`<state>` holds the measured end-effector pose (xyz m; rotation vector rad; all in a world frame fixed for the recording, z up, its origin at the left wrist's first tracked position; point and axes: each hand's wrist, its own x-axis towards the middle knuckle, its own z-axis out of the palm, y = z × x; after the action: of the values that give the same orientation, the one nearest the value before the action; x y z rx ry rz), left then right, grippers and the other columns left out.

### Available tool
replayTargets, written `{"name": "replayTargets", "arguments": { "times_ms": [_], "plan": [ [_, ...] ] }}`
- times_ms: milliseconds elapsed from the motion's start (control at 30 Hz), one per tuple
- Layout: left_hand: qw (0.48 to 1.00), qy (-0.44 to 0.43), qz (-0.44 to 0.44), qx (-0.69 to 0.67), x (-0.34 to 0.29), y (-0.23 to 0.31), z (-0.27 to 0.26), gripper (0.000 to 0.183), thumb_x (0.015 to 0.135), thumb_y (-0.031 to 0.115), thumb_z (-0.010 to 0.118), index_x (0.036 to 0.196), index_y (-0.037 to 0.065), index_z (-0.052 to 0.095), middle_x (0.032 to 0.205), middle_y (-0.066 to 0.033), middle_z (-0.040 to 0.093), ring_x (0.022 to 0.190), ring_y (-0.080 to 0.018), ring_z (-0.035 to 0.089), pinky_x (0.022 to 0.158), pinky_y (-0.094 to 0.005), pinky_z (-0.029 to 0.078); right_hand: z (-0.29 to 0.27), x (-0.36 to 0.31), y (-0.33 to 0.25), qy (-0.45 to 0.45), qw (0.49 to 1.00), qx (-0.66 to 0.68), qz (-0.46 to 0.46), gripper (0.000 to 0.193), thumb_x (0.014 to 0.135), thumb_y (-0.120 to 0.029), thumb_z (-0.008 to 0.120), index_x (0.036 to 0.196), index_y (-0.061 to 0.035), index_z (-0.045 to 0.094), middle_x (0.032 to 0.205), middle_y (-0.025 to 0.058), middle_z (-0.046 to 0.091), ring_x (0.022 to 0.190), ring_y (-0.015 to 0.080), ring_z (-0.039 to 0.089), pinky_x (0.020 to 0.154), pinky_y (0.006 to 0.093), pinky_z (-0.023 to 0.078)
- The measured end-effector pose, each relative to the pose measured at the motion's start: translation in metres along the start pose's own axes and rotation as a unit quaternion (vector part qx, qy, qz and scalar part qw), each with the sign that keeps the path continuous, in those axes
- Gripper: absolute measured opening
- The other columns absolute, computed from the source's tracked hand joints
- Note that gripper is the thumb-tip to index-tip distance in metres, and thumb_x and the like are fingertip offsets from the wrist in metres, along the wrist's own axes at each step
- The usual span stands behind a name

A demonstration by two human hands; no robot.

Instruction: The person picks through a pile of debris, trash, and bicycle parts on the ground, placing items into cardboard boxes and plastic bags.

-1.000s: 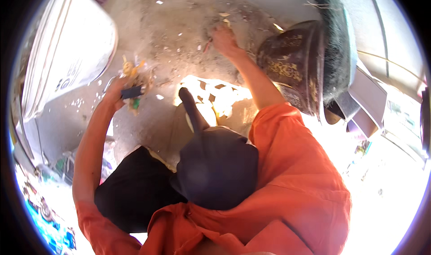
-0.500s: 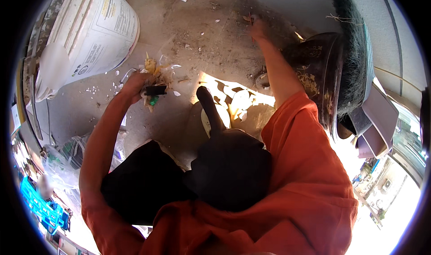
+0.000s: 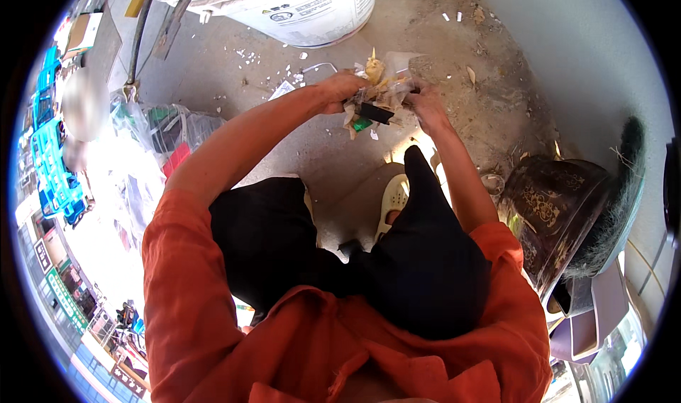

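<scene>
In front of my knees, above the dusty floor, hangs a clump of litter. It is made up of crumpled clear plastic and scraps, with a yellow piece at its top, a black block and a green bit below. My left hand is closed on the clump's left side. From the right, my right hand has its fingers bent around the other edge. Its fingertips are partly hidden by the plastic.
A white bucket stands beyond my left hand. White crumbs and dry leaves lie scattered on the floor. At right are a dark patterned pot and a bristly green brush by the wall. Plastic bags lie to my left.
My right hand has come from the far floor at right to the clump of litter beside my left hand. The view has swung left, and my left hand still holds the clump.
</scene>
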<state>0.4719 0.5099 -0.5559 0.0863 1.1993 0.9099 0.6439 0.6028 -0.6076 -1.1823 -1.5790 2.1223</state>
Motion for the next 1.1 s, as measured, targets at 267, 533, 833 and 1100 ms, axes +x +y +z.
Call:
{"name": "replayTargets", "arguments": {
  "times_ms": [267,533,833,1100],
  "plan": [
    [0.996,-0.032,-0.076,0.046,-0.026,0.007,-0.035,0.016,0.075,0.007,0.053,0.084,-0.006,0.054,0.076,-0.0099,0.058,0.060,-0.0148,0.058,0.052,-0.0280,0.050,0.055,-0.009,-0.010,-0.103,0.986,-0.105,-0.080,0.018,0.068,-0.002,0.053,0.084,0.0020,0.059,0.064,0.0048,0.057,0.056,0.0094,0.049,0.053,0.0243,0.039],
    [0.992,0.101,0.020,0.072,-0.132,0.031,-0.085,0.026,0.075,0.015,0.057,0.094,-0.002,0.053,0.089,-0.0155,0.055,0.079,-0.0186,0.056,0.067,-0.0286,0.050,0.042,-0.017,-0.060,-0.158,0.980,-0.118,-0.028,0.043,0.073,-0.009,0.056,0.113,0.0013,0.044,0.101,0.0099,0.056,0.087,0.0140,0.054,0.075,0.0239,0.040],
    [0.949,0.082,0.305,-0.008,-0.363,0.033,-0.159,0.042,0.072,0.019,0.063,0.108,0.003,0.047,0.102,-0.0142,0.053,0.093,-0.0225,0.054,0.081,-0.0333,0.046,0.056,-0.009,-0.032,-0.215,0.962,-0.158,0.050,0.035,0.075,-0.011,0.055,0.106,0.0034,0.049,0.092,0.0088,0.057,0.078,0.0124,0.055,0.067,0.0232,0.041],
    [0.894,0.260,0.358,-0.076,-0.529,-0.049,-0.234,0.078,0.057,0.021,0.075,0.122,0.006,0.035,0.121,-0.0148,0.040,0.112,-0.0296,0.039,0.093,-0.0408,0.036,0.093,-0.003,-0.027,-0.273,0.942,-0.190,0.042,0.032,0.076,-0.010,0.052,0.105,0.0045,0.049,0.087,0.0079,0.057,0.073,0.0118,0.055,0.061,0.0219,0.041]
  ]
}}
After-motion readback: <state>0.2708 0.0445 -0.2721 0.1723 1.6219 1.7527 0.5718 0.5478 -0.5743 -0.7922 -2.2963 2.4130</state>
